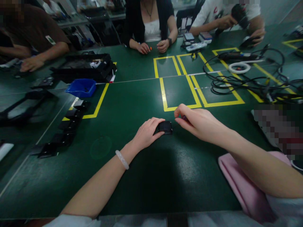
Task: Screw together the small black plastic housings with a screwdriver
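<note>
A small black rectangular piece (165, 127) lies on the green tabletop, with small bright spots along its right side. My left hand (149, 130) grips it from the left, fingertips at its far edge and thumb at its near edge. Just to the right of the piece, a short gap away, is my right hand (195, 121). Its fingers are curled into a pinch, and a dark bit shows near the thumb, too hidden to name. A white bangle (122, 160) circles my left wrist.
Several black pieces (68, 124) stand in a row at left, near a blue bin (82, 87) and black trays (82, 67). Black cables (227, 83) coil at right beyond yellow tape outlines (182, 108). A pink cloth (236, 179) lies under my right forearm. People sit opposite.
</note>
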Available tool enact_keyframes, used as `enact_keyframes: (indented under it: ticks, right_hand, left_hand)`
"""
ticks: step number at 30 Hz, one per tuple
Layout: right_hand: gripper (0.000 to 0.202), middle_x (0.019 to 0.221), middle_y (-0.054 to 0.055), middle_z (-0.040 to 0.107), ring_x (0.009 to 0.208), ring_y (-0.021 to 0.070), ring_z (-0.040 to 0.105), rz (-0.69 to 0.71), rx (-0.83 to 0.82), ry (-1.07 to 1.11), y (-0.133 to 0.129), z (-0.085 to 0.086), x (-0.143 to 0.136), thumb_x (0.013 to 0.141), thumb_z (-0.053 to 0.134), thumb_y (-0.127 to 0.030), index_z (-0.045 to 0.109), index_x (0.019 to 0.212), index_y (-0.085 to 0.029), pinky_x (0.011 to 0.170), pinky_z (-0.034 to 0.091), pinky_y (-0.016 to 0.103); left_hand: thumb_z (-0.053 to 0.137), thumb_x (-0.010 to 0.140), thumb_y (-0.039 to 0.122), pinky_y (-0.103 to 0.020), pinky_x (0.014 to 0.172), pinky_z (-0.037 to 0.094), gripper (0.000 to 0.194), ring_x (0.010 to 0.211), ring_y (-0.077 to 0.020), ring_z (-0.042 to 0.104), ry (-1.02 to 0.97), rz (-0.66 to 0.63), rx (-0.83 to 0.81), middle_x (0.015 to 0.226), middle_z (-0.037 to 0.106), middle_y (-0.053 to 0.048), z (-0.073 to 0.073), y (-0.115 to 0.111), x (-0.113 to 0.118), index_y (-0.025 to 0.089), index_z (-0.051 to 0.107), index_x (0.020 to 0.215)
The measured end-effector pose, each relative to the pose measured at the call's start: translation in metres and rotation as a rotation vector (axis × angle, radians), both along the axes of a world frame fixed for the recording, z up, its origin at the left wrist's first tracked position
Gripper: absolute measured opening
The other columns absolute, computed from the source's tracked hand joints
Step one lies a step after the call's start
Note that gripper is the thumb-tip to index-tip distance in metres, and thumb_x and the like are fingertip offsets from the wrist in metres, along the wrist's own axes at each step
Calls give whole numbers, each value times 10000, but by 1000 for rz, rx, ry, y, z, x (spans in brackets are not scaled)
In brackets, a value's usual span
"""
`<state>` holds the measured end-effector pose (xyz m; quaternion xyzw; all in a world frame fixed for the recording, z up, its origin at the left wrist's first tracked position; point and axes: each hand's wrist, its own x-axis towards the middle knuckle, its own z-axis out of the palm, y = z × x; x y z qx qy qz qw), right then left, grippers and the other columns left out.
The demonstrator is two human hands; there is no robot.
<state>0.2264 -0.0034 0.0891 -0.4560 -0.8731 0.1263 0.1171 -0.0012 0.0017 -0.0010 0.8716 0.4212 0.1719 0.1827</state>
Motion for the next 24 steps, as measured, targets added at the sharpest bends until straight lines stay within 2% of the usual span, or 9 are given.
enact_keyframes:
  ticks: [3,7,12,17,24]
  right_hand:
    - [170,746,-7,596,603,137,533,9,2,36,0,0,0,917,422,-295,447,1053,-196,552,295,233]
    - [190,692,-15,577,590,145,533,-3,-9,0,0,1,-1,933,410,-381,469,965,-203,547,286,238]
    - [128,726,-17,584,609,136,543,41,-24,25,-1,2,-1,920,422,-288,453,1009,-201,555,290,233]
    - [209,676,-19,572,594,144,536,17,-11,-7,-1,3,-2,947,383,-393,481,918,-210,554,281,241]
    - [144,668,-27,560,560,128,511,-8,13,12,-1,2,-1,908,408,-271,469,1014,-194,536,272,234]
  left_hand:
    - [541,899,344,-416,932,445,404,1088,-249,531,1,-2,2,1190,537,-83,0,0,0,224,430,1269]
    - [538,902,350,-414,924,449,401,1074,-247,532,0,-1,-3,1183,541,-81,0,0,0,218,428,1263]
    - [546,895,337,-412,918,453,395,1069,-248,535,0,-5,-8,1178,545,-83,2,0,0,215,437,1255]
    - [543,896,330,-405,908,461,393,1063,-241,541,-2,0,-10,1169,552,-83,2,0,0,211,443,1257]
    - [534,903,338,-413,917,457,393,1079,-245,536,2,-2,-2,1182,544,-86,2,0,0,218,435,1264]
